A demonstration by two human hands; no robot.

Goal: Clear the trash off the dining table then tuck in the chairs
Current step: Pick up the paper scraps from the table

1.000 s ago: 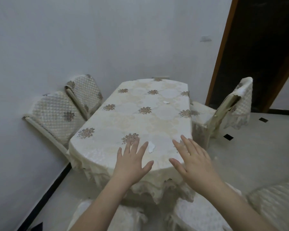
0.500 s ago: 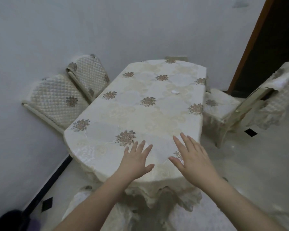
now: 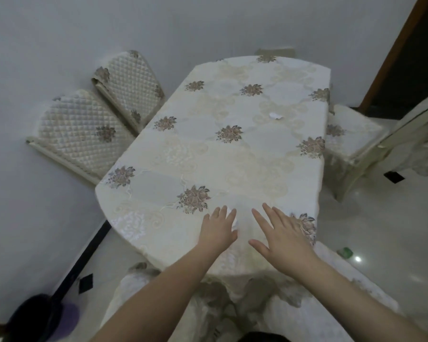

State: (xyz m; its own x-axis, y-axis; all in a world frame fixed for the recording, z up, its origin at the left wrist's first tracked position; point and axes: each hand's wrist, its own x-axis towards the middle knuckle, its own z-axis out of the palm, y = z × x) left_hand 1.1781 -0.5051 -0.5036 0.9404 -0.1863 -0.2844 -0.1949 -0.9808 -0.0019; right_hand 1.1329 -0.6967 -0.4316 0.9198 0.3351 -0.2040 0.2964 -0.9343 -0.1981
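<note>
Both hands reach over the near end of the dining table (image 3: 232, 154), which is covered by a cream cloth with flower prints. The left hand (image 3: 218, 230) lies flat with straight fingers on a white scrap of paper (image 3: 233, 213), of which only a sliver shows past the fingertips, close to the table's near rounded edge. The right hand (image 3: 282, 235) is spread just beside it, fingers straight and holding nothing, near the right edge; whether it touches the cloth cannot be told. A second white scrap (image 3: 275, 116) lies well apart, toward the far right part of the top. Two quilted chairs (image 3: 104, 114) stand tucked between the table's left edge and the wall, leaving no gap there. On the right a chair (image 3: 356, 144) is pulled out and angled away from the table, with bare shiny floor (image 3: 381, 218) beyond it. A small green object (image 3: 345, 252) lies on that floor near the table's near right corner. A covered chair seat (image 3: 158, 304) sits under the near edge.
</note>
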